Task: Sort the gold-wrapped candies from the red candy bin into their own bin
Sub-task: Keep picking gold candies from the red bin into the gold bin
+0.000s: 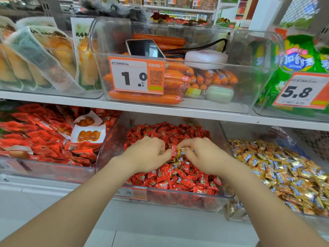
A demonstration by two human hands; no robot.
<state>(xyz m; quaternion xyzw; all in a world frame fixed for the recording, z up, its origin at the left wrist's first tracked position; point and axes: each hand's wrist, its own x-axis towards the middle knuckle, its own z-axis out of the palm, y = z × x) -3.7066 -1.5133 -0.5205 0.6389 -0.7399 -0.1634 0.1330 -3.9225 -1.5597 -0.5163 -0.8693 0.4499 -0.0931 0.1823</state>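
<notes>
**Two-handed sorting, mid-pick**

Both of my hands are down in the middle of the red candy bin (106,147) on the lower shelf. My right hand (204,157) pinches a few gold-wrapped candies (183,151) in curled fingers, just above the red candies (178,180). My left hand (147,155) curls beside it on the pile; whether it holds anything, I cannot tell. Stray gold pieces (178,160) lie just nearer. The gold candy bin (229,209) stands immediately right.
</notes>
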